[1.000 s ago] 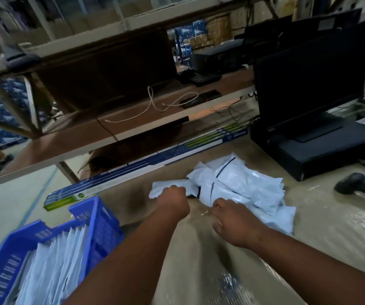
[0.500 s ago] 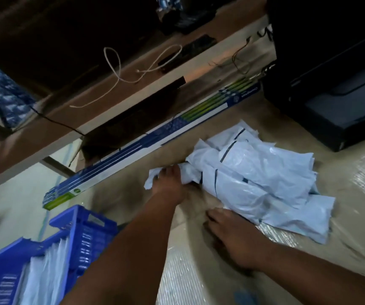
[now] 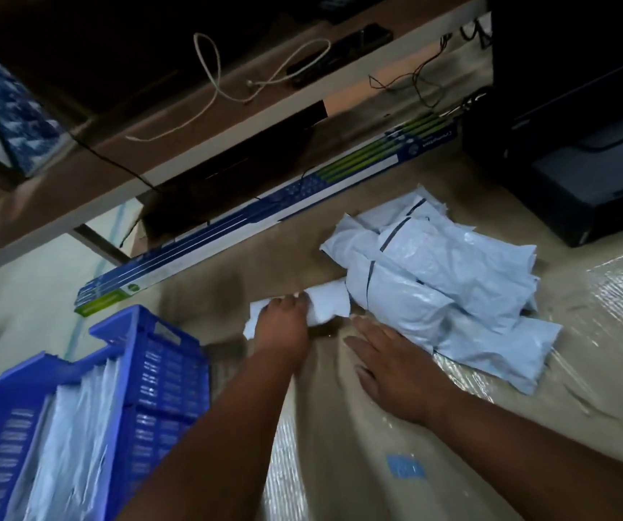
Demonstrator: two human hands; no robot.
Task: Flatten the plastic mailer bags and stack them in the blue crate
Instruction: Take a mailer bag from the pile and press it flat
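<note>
while my left hand (image 3: 281, 325) grips a rolled mailer bag (image 3: 323, 302) beside the pile (image 3: 437, 280), my right hand (image 3: 396, 370) lies flat, fingers straight, on the counter (image 3: 584, 351).

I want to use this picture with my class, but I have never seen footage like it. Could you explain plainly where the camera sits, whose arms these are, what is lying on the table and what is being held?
The camera is worn on a person's head and looks forward and down, so the two bare arms reaching in from the bottom belong to the wearer. There is no robot.

On the brown table lies a crumpled pile of mailer bags, pale plastic with dark strips. The left hand grips one rolled-up mailer bag at the pile's near left edge. The right hand rests flat, fingers straight, on the table just beside the pile, holding nothing.

At lower left stands the blue crate, with flattened bags already inside. A long blue, white and green box lies along the table's far edge, and a black machine sits at the upper right.
</note>
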